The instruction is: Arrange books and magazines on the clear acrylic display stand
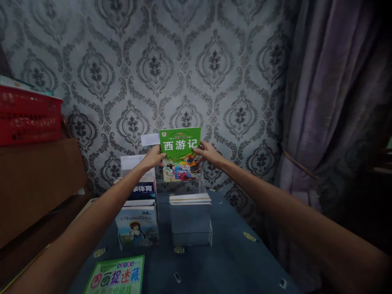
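Note:
A green picture book (pixel 180 139) with large white Chinese characters and cartoon figures stands upright, facing me. At its left edge are the closed fingers of my left hand (pixel 153 157); my right hand (pixel 211 153) grips the opposite edge, thumb on the cover. The book is at the back, upper part of a clear display rack (pixel 206 239); I cannot tell whether its lower edge rests on the rack. Lower in front, that rack holds several thin booklets (pixel 190 218) with plain grey fronts.
Left of the rack, another clear stand holds a blue-covered book (pixel 137 218), a dark blue book (pixel 143 190) and white sheets (pixel 131 161). A green-edged book (pixel 118 275) lies on the dark tablecloth (pixel 226 253). A red basket (pixel 30 116) sits on a brown box (pixel 43 179). A curtain (pixel 315 102) hangs right.

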A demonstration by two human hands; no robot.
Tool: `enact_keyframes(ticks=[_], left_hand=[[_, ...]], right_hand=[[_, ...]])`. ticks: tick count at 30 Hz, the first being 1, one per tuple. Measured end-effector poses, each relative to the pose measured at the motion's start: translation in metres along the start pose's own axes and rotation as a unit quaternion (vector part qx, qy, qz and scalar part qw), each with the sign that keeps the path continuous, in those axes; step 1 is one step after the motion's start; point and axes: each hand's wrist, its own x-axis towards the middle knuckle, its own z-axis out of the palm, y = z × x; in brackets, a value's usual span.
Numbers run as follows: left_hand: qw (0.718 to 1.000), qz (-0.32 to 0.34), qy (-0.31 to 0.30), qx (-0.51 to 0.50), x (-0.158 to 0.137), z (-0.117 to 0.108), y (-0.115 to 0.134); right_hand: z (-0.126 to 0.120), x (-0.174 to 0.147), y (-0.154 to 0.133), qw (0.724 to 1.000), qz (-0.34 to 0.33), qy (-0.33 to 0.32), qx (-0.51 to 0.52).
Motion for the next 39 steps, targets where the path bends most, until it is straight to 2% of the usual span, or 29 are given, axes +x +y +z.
enact_keyframes(ticks=[12, 29, 39], left_hand=[[0.997, 0.000, 0.030, 0.066, 0.003, 0.001, -0.007], [0.990, 0.011, 0.068, 0.119, -0.004, -0.005, 0.009], [0.984, -0.008, 0.095, 0.152, 0.000, -0.001, 0.016]], right_hand=[[0.001, -0.010, -0.005, 1.000, 0.006, 0.009, -0.023], [0.006, -0.025, -0.011, 0.999, -0.003, 0.028, -0.046], [0.010, -0.015, -0.008, 0.993, -0.004, 0.064, -0.094]])
